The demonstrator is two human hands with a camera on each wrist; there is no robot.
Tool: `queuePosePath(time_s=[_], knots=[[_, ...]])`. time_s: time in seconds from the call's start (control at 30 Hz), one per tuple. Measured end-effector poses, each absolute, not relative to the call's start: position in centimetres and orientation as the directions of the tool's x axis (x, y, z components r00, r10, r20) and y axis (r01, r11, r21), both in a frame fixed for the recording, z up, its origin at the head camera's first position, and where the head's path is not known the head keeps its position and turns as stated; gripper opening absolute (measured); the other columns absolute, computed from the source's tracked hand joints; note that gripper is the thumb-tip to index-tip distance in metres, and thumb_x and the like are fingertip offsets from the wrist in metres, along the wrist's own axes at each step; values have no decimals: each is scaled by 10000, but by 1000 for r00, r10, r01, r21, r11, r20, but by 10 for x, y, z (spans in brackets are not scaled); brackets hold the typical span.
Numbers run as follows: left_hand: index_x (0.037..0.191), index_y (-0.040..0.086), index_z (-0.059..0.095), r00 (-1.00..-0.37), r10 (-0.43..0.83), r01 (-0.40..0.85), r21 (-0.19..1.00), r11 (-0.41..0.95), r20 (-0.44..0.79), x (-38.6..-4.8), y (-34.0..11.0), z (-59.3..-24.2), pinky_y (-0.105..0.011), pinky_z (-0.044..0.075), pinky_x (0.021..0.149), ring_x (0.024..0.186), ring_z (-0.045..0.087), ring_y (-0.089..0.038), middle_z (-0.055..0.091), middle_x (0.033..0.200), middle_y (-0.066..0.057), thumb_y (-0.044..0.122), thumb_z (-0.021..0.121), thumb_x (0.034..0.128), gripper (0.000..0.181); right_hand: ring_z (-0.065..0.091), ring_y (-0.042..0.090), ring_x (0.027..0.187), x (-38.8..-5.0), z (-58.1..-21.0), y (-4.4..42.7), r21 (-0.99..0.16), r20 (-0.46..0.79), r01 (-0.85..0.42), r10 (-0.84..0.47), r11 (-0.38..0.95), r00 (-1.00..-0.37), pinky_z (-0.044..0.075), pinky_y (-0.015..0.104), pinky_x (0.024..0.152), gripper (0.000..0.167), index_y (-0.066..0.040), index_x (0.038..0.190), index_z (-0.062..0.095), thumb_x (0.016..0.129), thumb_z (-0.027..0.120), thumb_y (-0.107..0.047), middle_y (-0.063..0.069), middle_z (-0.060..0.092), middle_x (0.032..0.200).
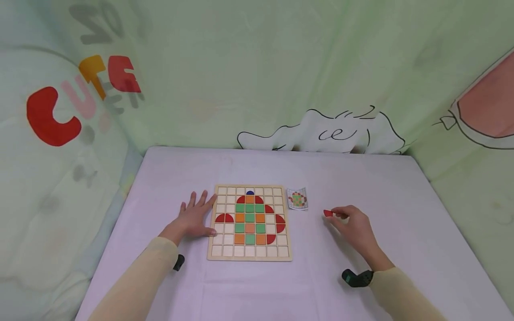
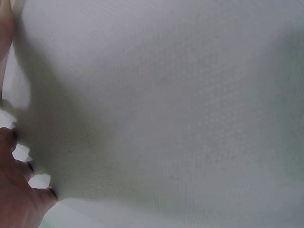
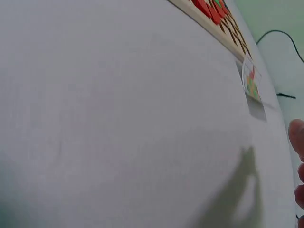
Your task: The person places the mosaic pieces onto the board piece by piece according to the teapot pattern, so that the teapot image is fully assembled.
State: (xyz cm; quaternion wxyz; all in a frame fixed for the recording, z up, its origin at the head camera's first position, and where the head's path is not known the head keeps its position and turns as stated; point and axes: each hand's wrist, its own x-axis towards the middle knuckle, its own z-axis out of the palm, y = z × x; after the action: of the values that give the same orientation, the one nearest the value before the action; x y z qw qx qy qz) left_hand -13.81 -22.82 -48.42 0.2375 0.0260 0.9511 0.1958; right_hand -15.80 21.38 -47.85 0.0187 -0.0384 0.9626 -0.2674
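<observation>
A wooden grid board [image 1: 218,255] lies on the table, with red quarter-circle tiles [image 1: 220,218], green and orange square tiles [image 1: 250,208] and a dark blue half-round tile [image 1: 250,193] in its cells. Against the board's left edge rests my left hand [image 1: 195,220], fingers spread and thumb at the frame. Off to the right, my right hand [image 1: 354,225] pinches a small red tile [image 1: 328,213] between thumb and fingertips, above the tabletop. In the right wrist view only the fingertips [image 3: 297,137] show at the edge; the tile is out of sight there.
A small pattern card [image 1: 297,199] with a coloured grid picture lies just right of the board, its edges curled. Lavender cloth covers the table [image 1: 257,290]. Behind it hangs a pale green printed curtain [image 1: 225,80]. A dark wrist device [image 1: 356,278] sits by the right cuff.
</observation>
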Motion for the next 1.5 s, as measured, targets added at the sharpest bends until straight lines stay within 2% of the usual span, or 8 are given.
queuePosePath(time_s=[0.33, 0.53, 0.77, 0.9, 1.1, 1.23, 1.5], knots=[[1655, 152, 155, -879, 135, -61, 389, 919, -456, -137, -227, -480, -699, 7, 1238, 1572, -96, -478, 9, 1729, -178, 377, 859, 811, 1121, 615, 267, 908, -157, -477, 152, -548, 8, -160, -186, 821, -982, 548, 364, 762, 295, 6, 1084, 757, 859, 832, -169, 135, 693, 971], [1655, 156, 151, -880, 136, -58, 388, 920, -455, -137, -227, -481, -699, 4, 1238, 1573, -101, -475, 3, 1729, -178, 386, 855, 815, 1121, 631, 245, 943, -155, -478, 115, -572, 11, -219, -259, 791, -966, 577, 365, 796, 293, -21, 1059, 761, 843, 850, -197, 107, 712, 1007], [1656, 167, 151, -881, 135, -61, 391, 918, -454, -137, -227, -483, -697, -5, 1238, 1574, -105, -468, 4, 1731, -169, 388, 859, 810, 1125, 595, 187, 912, -155, -476, 72, -589, 14, -291, -350, 754, -937, 569, 283, 748, 299, -51, 1044, 787, 822, 867, -235, 53, 718, 968], [1657, 167, 148, -880, 129, -66, 387, 920, -458, -137, -227, -482, -693, -4, 1240, 1575, -107, -465, 4, 1731, -168, 389, 858, 812, 1125, 595, 175, 908, -156, -474, 50, -587, 0, -325, -401, 742, -916, 573, 288, 765, 301, -59, 1032, 793, 818, 870, -256, 37, 719, 956], [1656, 161, 147, -879, 130, -63, 381, 922, -458, -138, -227, -480, -694, 1, 1239, 1574, -103, -469, 7, 1731, -172, 392, 855, 813, 1125, 603, 169, 896, -153, -473, 23, -546, -19, -418, -510, 726, -860, 567, 331, 814, 293, -76, 1005, 799, 822, 866, -295, 22, 723, 931], [1656, 159, 150, -878, 135, -57, 381, 923, -459, -138, -227, -480, -697, 6, 1238, 1574, -97, -473, 11, 1730, -175, 391, 853, 815, 1121, 608, 156, 875, -149, -474, 8, -493, -43, -477, -568, 728, -822, 562, 314, 807, 324, -87, 1008, 801, 824, 862, -347, 16, 744, 920], [1657, 172, 146, -877, 136, -58, 384, 921, -460, -139, -228, -482, -699, 0, 1236, 1574, -110, -468, 2, 1731, -167, 400, 852, 815, 1122, 606, 130, 879, -145, -477, -13, -369, -110, -529, -601, 764, -792, 556, 281, 833, 352, -137, 990, 801, 818, 849, -440, -21, 748, 913]])
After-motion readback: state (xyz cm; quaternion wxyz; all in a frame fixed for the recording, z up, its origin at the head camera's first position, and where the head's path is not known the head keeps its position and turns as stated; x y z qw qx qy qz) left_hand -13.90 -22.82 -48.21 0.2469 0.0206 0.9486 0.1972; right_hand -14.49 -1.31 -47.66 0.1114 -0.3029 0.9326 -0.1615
